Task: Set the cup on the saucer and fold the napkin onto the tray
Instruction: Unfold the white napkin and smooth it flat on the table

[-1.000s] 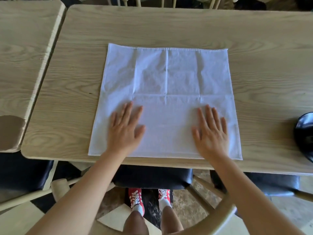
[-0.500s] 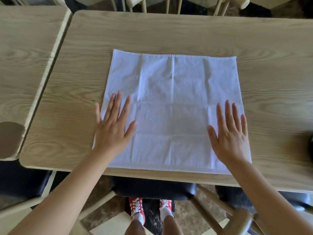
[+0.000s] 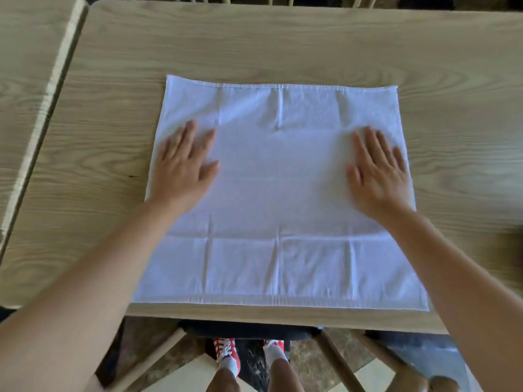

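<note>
Two hands, left hand [image 3: 182,168] and right hand [image 3: 377,174], fingers straight, flat on unfolded napkin [image 3: 278,199], table [image 3: 254,46].

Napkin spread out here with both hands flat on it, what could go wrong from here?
The napkin has its near edge almost at the table edge, so sliding it nearer could drag it off. Creases show across it; pressing with the left hand and right hand unevenly may leave a crooked fold.

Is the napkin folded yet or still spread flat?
Spread flat: the napkin lies as one open square on the table, only old crease lines showing.
</note>
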Available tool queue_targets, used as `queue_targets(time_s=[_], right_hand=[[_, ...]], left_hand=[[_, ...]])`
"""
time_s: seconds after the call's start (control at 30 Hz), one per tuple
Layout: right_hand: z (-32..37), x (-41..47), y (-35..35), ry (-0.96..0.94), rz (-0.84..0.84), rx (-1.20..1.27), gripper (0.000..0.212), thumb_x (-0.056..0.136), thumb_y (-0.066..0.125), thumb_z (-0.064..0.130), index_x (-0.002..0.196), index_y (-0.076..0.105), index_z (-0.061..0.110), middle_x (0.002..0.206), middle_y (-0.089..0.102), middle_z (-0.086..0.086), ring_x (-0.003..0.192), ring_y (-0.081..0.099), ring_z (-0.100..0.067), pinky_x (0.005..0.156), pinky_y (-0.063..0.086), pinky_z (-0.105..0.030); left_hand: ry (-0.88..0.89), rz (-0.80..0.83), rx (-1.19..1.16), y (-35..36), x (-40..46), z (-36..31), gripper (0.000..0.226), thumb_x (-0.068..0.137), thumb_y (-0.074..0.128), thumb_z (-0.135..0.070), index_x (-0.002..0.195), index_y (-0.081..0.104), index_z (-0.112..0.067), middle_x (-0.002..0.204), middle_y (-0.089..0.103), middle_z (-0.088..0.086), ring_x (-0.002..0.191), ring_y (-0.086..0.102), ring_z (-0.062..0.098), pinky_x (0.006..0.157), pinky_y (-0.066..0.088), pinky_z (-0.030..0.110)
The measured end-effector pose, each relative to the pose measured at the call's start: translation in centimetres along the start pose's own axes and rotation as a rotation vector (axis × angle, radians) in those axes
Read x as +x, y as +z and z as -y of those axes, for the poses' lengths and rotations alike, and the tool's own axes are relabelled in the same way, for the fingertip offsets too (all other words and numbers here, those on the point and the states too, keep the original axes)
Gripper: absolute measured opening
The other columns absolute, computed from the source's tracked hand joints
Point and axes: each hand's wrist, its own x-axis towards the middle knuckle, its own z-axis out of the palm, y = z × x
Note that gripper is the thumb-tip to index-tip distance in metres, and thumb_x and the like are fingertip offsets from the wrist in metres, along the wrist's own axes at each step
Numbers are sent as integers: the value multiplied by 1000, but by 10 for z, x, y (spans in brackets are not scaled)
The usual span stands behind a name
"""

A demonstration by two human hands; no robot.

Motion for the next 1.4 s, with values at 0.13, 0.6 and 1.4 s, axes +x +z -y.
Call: queue_targets(time_s=[0.13, 0.6, 1.4], right_hand=[[-18, 0, -8, 30, 15, -16, 67, 86, 17, 45, 147, 15, 16, 156, 16, -6, 144, 12, -19, 116, 11, -40], [69, 90, 13, -138, 45, 5, 54, 94, 28, 41, 146, 18, 28, 158, 10, -3, 144, 7, -18, 114, 3, -48], [32, -37, -29, -309, -31, 1, 59, 93, 25, 44, 147, 14, 22, 156, 14, -6, 144, 8, -21, 113, 5, -55]], left_hand=[[-84, 21, -9, -6, -4, 15, 72, 81, 15, -52, 146, 22, -21, 156, 13, 15, 143, 17, 29, 114, 14, 48], [234, 48, 6, 11, 101, -71, 57, 92, 31, -48, 145, 15, -35, 158, 9, -1, 145, 7, 17, 112, 3, 57], [216, -4, -174, -30, -77, -23, 65, 92, 24, -51, 145, 22, -13, 154, 21, 7, 142, 16, 16, 113, 13, 44]])
